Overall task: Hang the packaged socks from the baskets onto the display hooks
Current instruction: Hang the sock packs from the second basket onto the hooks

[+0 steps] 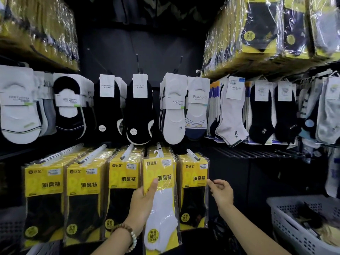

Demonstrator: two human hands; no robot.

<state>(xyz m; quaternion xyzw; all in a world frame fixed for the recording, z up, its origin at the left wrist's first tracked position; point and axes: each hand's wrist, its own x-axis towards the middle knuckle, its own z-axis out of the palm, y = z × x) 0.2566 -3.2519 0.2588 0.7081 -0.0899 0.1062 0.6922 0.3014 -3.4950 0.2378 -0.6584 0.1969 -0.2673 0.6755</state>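
Yellow and white, the sock pack [163, 205] is up at the tip of a display hook [159, 147], the left hand [142, 203] with its grip clamped on the pack's side, the right hand [221, 193] loose and empty nearby; next, I think, its hanger [156, 153] must slide farther onto the hook.

This is looking like a sock shop. Yellow sock packs [82, 199] with price stickers [130, 166] are hanging in a row on white hooks [92, 154]. Above the yellow sock packs, black and white socks [139, 116] with paper labels are hanging. Right of them, a grey basket [281, 223] is sitting.
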